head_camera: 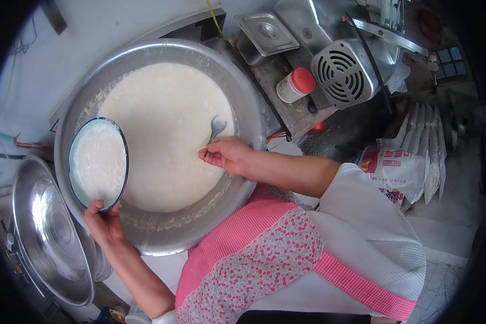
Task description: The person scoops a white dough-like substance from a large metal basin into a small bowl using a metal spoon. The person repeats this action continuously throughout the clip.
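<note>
My left hand (pixel 106 222) grips the near rim of an enamel bowl (pixel 99 164) with a dark blue edge and pale green inside; white powder or paste covers its middle. The bowl is tilted over the left side of a large metal basin (pixel 158 239). My right hand (pixel 227 155) pinches the handle of a metal spoon (pixel 217 124), its bowl end pointing away from me. Spoon and hand are over the right part of the pale, creamy batter or dough (pixel 158 133) in the basin. Whether the spoon touches it I cannot tell.
A second metal basin (pixel 54 231) leans at the left. Beyond the large basin are a lidded steel container (pixel 267 34), a jar with a red lid (pixel 295 85) and a slotted metal appliance (pixel 342 75). Printed plastic sacks (pixel 397 168) lie at the right.
</note>
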{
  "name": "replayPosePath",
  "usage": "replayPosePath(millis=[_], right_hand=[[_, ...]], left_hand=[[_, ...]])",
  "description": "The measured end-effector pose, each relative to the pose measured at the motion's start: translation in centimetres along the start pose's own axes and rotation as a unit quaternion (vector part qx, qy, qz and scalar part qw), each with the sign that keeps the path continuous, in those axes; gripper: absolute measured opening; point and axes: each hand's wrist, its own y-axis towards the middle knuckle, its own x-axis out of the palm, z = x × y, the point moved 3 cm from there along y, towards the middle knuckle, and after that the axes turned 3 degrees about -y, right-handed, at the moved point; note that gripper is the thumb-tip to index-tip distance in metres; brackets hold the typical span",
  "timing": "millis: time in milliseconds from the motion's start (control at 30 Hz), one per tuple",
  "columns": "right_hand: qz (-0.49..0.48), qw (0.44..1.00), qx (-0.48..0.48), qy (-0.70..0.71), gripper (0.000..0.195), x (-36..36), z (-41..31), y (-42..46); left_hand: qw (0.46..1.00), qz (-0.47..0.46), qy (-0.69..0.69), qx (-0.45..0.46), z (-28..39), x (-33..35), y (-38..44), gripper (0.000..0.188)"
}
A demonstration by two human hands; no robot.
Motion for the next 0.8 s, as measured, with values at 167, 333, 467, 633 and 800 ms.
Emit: replayPosePath(millis=[167,333,467,633,800], right_hand=[[-0.002,1.000,-0.007,-0.020,0.007,-0.5,-1.1,0.3],[0.001,0.999,-0.018,-0.033,0.008,-1.2,-2.0,1.6],[0.025,0.999,-0.022,-0.042,0.012,-1.1,-3.2,2.0],[0.017,0.997,-0.035,-0.073,0.008,-1.2,-4.4,2.4],[-0.005,0.993,-0.038,-0.115,0.006,-1.3,-5.5,3.7]], left_hand=[[1.000,0.000,0.010,-0.001,0.0,0.0,0.0,0.038],[1.000,0.012,0.009,0.010,0.0,0.5,-0.2,0.037],[1.000,0.024,0.014,0.009,0.0,0.5,-0.4,0.036],[0.999,0.028,0.013,0.011,-0.2,0.8,-0.4,0.034],[1.000,0.010,0.024,0.005,-0.2,0.2,0.0,0.034]])
